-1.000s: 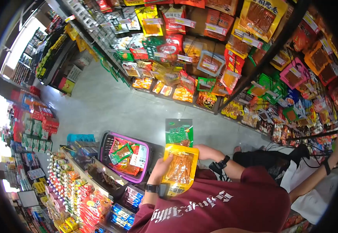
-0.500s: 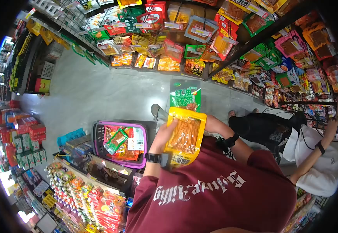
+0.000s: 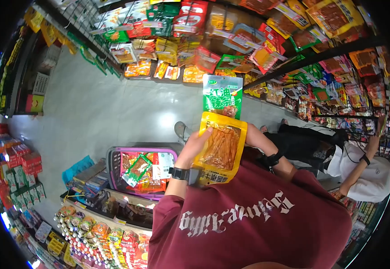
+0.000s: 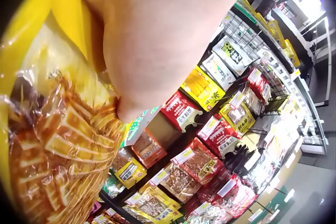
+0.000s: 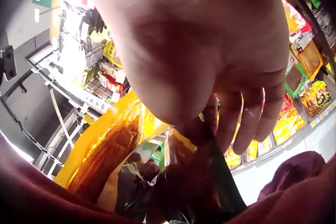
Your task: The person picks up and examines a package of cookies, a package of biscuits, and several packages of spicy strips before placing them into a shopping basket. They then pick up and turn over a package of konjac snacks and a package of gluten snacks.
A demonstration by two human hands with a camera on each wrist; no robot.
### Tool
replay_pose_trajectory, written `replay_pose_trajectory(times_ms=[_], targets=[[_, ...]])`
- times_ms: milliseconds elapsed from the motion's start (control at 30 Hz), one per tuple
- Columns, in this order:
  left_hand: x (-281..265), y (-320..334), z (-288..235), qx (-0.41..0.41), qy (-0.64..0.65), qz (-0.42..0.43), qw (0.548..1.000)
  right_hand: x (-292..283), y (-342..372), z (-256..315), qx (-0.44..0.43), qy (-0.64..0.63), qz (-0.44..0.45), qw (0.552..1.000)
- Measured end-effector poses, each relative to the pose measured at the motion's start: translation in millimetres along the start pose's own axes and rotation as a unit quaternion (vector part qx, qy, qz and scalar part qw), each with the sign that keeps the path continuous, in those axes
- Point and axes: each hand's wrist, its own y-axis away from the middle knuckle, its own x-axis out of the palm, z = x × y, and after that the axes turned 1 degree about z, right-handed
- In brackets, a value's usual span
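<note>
In the head view a yellow packet [image 3: 221, 150] with a clear window showing brown strips is held in front of the maroon shirt. The left hand [image 3: 198, 142] grips its left edge, thumb on the front face. A green and silver packet [image 3: 223, 96] stands out above it, partly behind it. The right hand [image 3: 253, 134] is mostly hidden behind the packets at the right. In the right wrist view the right hand [image 5: 205, 50] has its fingers curled round a dark packet [image 5: 184, 182], beside the yellow one. The left wrist view shows the left hand [image 4: 152, 40] against the yellow packet [image 4: 58, 145].
A purple-rimmed basket [image 3: 109, 168] holding several packets is at the lower left, beside a snack shelf [image 3: 134, 222]. Hanging packets [image 3: 190, 20] line the racks ahead and right. Another person in a white shirt [image 3: 368, 172] stands at the right, on the grey floor [image 3: 101, 112].
Both packets appear higher and farther right in the head view than a second ago, still held. The head view has shifted, and the other person's arm has moved lower.
</note>
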Motion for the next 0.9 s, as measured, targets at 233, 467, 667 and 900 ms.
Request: replay_pose_trajectory(times_ms=[233, 467, 667, 900], targets=[[-24, 7, 0, 0.033, 0.076, -0.006, 0.997, -21, -34, 55, -0.004, -0.12, 0.014, 0.993], [-40, 6, 5, 0.09, 0.147, -0.104, 0.98, -12, -66, 35, 0.053, -0.362, -0.033, 0.93], [-54, -1, -16, 0.137, 0.231, -0.242, 0.932, -54, -114, 66, 0.025, -0.29, 0.142, 0.946], [-39, -53, -73, 0.174, 0.201, -0.312, 0.912, -89, -159, 61, -0.119, -0.175, 0.222, 0.952]])
